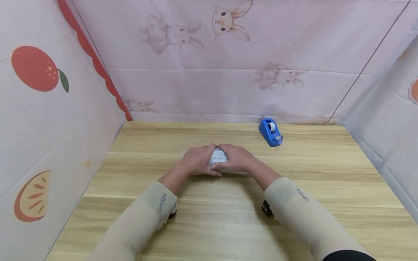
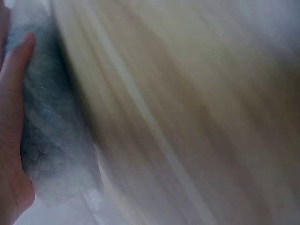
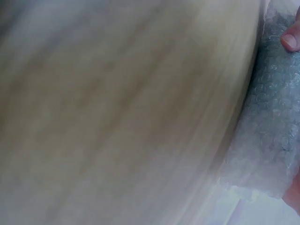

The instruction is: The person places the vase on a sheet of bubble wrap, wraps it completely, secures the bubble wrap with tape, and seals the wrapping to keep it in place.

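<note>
Both hands grip a bubble-wrapped bundle (image 1: 218, 156) close over the middle of the wooden table. My left hand (image 1: 198, 160) curls round its left end, and my right hand (image 1: 237, 158) round its right, with the fingers meeting near the centre. In the left wrist view, the left thumb lies along the greyish-green bundle (image 2: 54, 117), whose clear wrap extends past its end. The right wrist view shows the right thumb (image 3: 291, 41) pressing on the bubble wrap (image 3: 269, 112). Whatever is inside is hidden by the wrap and the hands.
A blue tape dispenser (image 1: 270, 132) with a roll of clear tape stands at the back right of the table (image 1: 215, 224). Printed cloth walls (image 1: 209, 87) enclose the table at the back and both sides.
</note>
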{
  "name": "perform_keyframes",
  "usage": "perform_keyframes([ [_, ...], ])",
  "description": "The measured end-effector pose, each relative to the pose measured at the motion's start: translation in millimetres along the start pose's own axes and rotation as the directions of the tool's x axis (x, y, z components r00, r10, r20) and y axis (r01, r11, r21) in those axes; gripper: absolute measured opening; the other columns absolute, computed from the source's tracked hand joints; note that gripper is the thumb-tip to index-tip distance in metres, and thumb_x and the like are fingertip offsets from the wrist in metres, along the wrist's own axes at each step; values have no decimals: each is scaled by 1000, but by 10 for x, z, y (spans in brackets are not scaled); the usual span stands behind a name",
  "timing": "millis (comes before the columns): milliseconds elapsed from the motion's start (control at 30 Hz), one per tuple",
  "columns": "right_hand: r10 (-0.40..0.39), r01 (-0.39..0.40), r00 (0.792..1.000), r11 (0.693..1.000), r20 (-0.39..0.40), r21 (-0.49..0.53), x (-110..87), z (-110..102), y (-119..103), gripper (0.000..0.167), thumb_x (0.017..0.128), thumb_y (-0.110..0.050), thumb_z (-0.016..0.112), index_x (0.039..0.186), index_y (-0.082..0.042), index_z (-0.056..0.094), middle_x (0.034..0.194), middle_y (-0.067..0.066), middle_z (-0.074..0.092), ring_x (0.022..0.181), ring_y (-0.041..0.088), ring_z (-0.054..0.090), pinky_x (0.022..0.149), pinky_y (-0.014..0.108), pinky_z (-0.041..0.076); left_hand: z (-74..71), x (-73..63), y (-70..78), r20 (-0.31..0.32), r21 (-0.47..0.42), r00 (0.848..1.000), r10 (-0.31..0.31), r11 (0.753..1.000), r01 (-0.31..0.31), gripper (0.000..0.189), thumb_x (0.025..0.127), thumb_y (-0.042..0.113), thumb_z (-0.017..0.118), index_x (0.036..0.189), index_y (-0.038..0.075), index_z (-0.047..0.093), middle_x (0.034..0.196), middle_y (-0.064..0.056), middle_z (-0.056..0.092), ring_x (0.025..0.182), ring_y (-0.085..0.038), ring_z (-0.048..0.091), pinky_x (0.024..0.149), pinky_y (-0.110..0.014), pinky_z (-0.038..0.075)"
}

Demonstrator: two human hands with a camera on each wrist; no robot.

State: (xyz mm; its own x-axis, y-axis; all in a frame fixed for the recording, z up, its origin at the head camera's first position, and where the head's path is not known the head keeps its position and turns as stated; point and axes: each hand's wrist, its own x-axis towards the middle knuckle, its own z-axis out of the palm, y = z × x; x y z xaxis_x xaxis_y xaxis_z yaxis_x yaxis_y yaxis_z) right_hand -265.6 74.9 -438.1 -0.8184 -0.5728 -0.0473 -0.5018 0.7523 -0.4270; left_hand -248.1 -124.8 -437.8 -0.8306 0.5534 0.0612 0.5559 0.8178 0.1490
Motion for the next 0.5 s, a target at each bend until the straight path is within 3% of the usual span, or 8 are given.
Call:
perform_keyframes([
  [133,9,-9,1000,1000,17,5,30,-25,13,85,79,-81,52,141,-22,48,120,-4,62,98,14,59,86,37,50,-13,28,-9,4,11,1000,-7,1000,7,86,65,81,67,118,16,46,92,5,59,75,-11,58,65,-33,49],
  [333,21,-23,999,998,29,62,65,-82,-15,71,97,-70,29,141,-19,50,132,5,61,113,23,59,97,45,46,-27,38,-25,31,-15,999,-38,999,38,84,65,83,65,115,18,46,89,7,60,70,-9,57,60,-29,47],
  [500,60,-66,997,988,49,140,108,-135,-52,67,102,-61,20,143,-17,52,138,10,58,123,30,55,103,49,42,-33,41,-45,33,-54,997,-64,996,65,89,65,84,64,120,16,46,90,4,61,72,-11,58,61,-30,48],
])
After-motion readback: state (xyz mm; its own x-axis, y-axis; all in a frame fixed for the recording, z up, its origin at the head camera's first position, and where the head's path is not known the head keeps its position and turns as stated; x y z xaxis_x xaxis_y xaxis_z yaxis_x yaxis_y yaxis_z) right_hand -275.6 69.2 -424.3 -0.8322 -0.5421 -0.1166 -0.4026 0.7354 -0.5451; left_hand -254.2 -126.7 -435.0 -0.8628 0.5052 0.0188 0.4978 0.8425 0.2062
